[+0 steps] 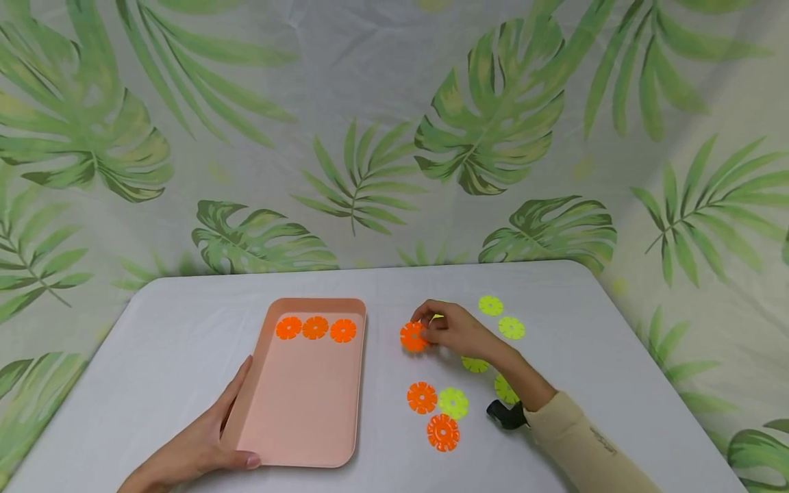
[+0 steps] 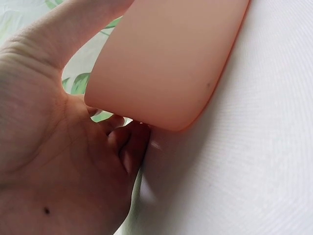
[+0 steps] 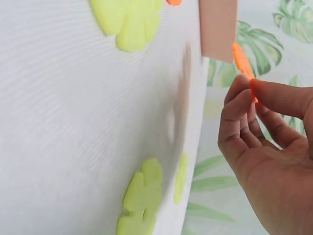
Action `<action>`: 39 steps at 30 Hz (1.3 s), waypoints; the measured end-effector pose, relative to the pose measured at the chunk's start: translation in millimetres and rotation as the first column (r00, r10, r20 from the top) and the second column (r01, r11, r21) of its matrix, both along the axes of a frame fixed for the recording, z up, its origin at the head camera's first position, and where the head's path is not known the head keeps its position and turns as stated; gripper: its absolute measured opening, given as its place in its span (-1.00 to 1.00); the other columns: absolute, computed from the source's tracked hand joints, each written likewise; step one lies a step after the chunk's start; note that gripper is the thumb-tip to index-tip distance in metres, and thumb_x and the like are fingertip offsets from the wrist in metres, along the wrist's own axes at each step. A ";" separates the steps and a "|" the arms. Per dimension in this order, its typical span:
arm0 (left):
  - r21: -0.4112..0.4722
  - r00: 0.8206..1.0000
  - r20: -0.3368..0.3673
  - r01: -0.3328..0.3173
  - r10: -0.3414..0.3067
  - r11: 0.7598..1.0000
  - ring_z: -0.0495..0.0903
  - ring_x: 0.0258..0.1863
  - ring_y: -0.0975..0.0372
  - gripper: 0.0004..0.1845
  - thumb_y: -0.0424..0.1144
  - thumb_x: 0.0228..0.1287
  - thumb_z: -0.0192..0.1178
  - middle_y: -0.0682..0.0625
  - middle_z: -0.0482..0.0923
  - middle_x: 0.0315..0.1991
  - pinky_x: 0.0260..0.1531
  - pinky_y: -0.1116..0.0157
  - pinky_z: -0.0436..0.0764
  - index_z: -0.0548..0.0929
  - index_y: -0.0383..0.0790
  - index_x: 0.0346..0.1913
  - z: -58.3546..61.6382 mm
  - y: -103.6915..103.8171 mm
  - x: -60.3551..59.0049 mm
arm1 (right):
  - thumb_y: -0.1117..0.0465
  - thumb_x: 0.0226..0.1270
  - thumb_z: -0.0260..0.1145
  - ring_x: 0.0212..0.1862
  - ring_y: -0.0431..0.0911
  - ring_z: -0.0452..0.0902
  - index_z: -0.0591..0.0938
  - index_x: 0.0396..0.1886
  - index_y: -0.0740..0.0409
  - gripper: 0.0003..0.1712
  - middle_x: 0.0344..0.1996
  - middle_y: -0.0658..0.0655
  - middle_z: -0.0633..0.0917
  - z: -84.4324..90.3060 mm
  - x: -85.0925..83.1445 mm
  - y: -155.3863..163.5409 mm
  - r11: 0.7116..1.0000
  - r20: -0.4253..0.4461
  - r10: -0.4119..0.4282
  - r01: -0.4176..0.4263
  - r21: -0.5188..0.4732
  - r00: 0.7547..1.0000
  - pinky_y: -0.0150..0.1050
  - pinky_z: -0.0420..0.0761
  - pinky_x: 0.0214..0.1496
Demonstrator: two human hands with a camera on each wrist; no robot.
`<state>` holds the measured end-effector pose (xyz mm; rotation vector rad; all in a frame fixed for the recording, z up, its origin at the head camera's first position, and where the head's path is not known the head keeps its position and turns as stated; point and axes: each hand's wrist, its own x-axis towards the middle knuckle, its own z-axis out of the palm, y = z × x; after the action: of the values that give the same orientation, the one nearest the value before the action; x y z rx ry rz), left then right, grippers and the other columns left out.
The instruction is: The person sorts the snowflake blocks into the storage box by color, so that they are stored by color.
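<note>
My right hand (image 1: 453, 332) pinches an orange notched disc (image 1: 414, 337) between thumb and fingertips, to the right of the tray. In the right wrist view that disc (image 3: 242, 60) is raised off the table and seen nearly edge-on. At the tray's near left corner, my left hand (image 1: 200, 438) grips the pink tray (image 1: 302, 411), thumb at the front edge and fingers along the left side. The left wrist view shows the tray's outer wall (image 2: 156, 63) between thumb and fingers. Three orange discs (image 1: 316, 328) lie in a row at the tray's far end.
Two orange discs, one of them this disc (image 1: 443, 433), lie right of the tray beside a yellow-green disc (image 1: 453, 403). Several more yellow-green discs (image 1: 511, 328) are spread around and beyond my right arm. Leaf-patterned cloth (image 1: 370, 171) hangs behind the white table (image 1: 203, 322).
</note>
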<state>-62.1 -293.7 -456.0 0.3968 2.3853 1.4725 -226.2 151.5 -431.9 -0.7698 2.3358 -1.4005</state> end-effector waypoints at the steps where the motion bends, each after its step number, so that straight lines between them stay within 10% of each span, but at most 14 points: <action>1: -0.005 1.000 0.001 -0.004 0.004 1.000 0.15 0.33 0.73 0.44 -0.30 0.06 0.56 -0.27 -0.33 0.71 0.16 0.67 0.25 -0.37 0.27 0.69 -0.1 0.0 0.0 | 0.41 0.43 0.30 -0.33 -0.09 0.58 0.62 0.06 0.29 -0.76 -0.17 0.23 0.59 0.5 -0.9 -1.8 1.000 0.002 -0.004 0.004 -0.007 1.000 -0.30 0.67 -0.20; 25: -0.014 1.000 0.024 0.009 -0.009 1.000 0.15 0.33 0.71 0.41 -0.27 0.09 0.52 -0.23 -0.32 0.71 0.15 0.63 0.30 -0.39 0.28 0.69 3.1 1.0 -0.8 | 0.46 0.44 0.18 -0.25 0.43 0.59 0.60 0.17 0.26 -0.65 -0.18 0.28 0.58 13.1 -12.1 -53.4 0.991 0.024 0.060 -0.056 -0.123 0.998 0.04 0.69 -0.13; 39: -0.121 0.995 -0.088 0.027 -0.037 0.992 0.11 0.34 0.81 0.45 -0.19 0.01 0.61 -0.31 -0.24 0.69 0.16 0.64 0.32 -0.34 0.14 0.71 9.6 0.5 -4.6 | 0.43 0.41 0.31 -0.25 -0.09 0.52 0.66 0.12 0.23 -0.68 -0.15 0.28 0.68 14.8 -12.2 -76.8 0.987 -0.095 0.120 -0.129 -0.095 0.988 -0.36 0.55 -0.22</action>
<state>-66.6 -293.2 -446.4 0.4791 2.5101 1.3153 -238.4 74.7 -417.1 -1.0081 2.2520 -1.4671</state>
